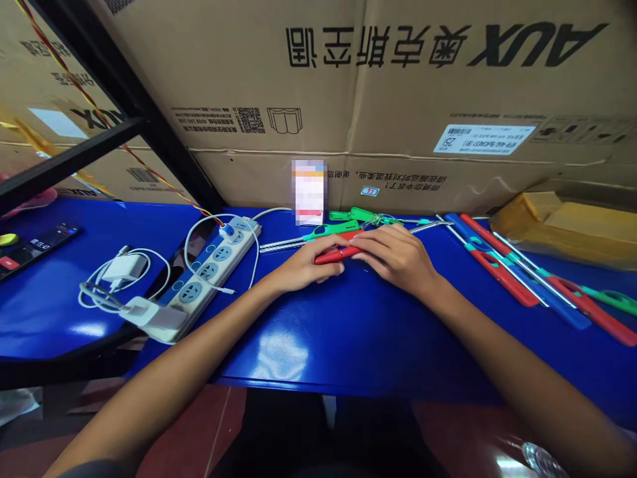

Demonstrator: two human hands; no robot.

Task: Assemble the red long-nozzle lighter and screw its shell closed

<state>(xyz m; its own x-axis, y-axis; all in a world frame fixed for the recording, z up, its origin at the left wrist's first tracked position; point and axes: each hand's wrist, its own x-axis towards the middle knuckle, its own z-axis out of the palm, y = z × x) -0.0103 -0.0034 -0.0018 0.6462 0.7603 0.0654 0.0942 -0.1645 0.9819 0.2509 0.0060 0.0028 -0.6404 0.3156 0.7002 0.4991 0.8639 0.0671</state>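
Note:
A red long-nosed lighter (334, 255) is held just above the blue table, its rounded handle end pointing left. My left hand (316, 259) is closed around the handle, with thumb and fingers on either side. Over the lighter's other end bends my right hand (398, 255), its fingertips pressed on the body and hiding the middle part. Just behind my left hand lies a green long-nosed lighter (328, 230) with its metal tube pointing left. Another green lighter (355, 214) rests farther back, near the cardboard. Several red and blue lighters (517, 279) lie in a loose pile at the right.
A white power strip (219, 262) with plugged-in chargers and cables (122, 269) lies at the left. A phone (37, 249) sits at the far left. Large cardboard boxes (249, 60) wall the back; an open carton (572, 222) stands back right. A black metal frame (119, 79) rises at left.

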